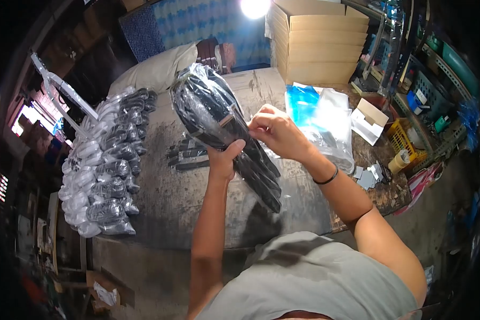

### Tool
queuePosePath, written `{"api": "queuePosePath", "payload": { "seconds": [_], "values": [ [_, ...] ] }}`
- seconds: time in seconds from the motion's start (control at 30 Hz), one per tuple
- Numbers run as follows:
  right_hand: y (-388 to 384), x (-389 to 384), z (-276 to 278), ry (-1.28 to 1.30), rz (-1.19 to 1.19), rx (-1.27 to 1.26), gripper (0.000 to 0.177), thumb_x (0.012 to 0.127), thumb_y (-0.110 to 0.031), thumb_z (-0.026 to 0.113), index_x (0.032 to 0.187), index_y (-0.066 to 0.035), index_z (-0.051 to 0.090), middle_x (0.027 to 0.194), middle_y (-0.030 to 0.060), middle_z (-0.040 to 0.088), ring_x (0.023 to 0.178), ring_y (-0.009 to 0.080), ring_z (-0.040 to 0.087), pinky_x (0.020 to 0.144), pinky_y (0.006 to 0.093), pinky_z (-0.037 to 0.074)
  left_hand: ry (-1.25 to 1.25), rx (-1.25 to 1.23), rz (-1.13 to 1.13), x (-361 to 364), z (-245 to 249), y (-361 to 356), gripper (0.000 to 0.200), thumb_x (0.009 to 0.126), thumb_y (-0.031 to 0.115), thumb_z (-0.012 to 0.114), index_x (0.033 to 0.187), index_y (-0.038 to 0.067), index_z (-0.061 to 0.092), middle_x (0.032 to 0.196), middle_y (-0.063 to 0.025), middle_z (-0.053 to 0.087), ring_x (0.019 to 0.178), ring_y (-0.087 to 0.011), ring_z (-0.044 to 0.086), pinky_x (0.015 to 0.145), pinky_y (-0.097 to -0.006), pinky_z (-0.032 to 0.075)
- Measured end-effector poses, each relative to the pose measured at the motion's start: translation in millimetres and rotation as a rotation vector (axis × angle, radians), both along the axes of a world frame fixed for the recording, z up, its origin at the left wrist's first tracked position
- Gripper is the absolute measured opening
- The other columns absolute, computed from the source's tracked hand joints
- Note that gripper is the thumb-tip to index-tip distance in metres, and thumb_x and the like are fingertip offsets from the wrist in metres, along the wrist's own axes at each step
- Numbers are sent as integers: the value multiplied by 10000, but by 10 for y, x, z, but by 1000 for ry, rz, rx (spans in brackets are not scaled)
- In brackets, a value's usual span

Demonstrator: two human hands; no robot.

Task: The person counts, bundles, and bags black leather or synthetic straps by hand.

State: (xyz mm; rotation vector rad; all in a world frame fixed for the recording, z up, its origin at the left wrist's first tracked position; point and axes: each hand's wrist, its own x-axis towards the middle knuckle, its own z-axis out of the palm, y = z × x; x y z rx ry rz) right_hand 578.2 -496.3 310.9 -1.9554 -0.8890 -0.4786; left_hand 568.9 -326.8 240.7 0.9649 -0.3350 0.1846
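Observation:
A long bundle of black strips in a clear plastic bag (208, 104) is raised above the table, tilted with its rounded end up and to the left. My left hand (225, 160) grips it from below, thumb across the front. At the bundle's right edge, my right hand (276, 130) has its fingers pinched together; whatever sits between the fingertips is too small to make out. A small light-brown patch (226, 120) shows on the bundle's front. Behind my left hand, more black strips (189, 154) lie on the table.
Several rows of bagged black items (109, 170) are stacked on the table's (160, 213) left. Blue and clear plastic bags (325, 117) lie on the right, near an open white box (368, 121) and grey cards (368, 176). Cardboard cartons (325, 48) stand behind; a yellow basket (402, 141) sits at right.

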Motion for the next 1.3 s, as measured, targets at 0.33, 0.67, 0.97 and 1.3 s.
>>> {"api": "queuePosePath", "payload": {
  "seconds": [0.33,0.67,0.97,1.3],
  "values": [
    [-46,-183,54,190,159,-17,192,806,-135,686,911,8,611,691,47,607,640,130,584,648,277,492,64,2,45,-71,-62,39,610,655,14,750,1213,2,504,1068,-52,580,937,-156,568,848,-288,455],
    [-28,-251,141,121,-69,-108,197,799,-214,597,864,-33,639,765,154,639,754,311,636,689,394,481,16,69,151,-101,37,-89,553,668,-62,720,1172,34,513,1022,-38,592,906,-167,582,836,-289,468],
    [-160,-173,116,386,-7,142,173,846,-166,635,910,-6,637,691,19,611,632,69,567,604,232,471,29,-5,95,-26,148,-207,540,674,-71,704,1168,29,509,1027,-50,576,908,-158,573,838,-298,473],
    [-424,-246,111,286,-69,204,228,861,-217,647,956,-12,616,734,0,579,605,51,535,540,203,448,-33,15,-7,85,254,-338,633,688,-44,692,1261,41,438,1066,-77,557,912,-183,583,819,-327,504]
  ]
}}
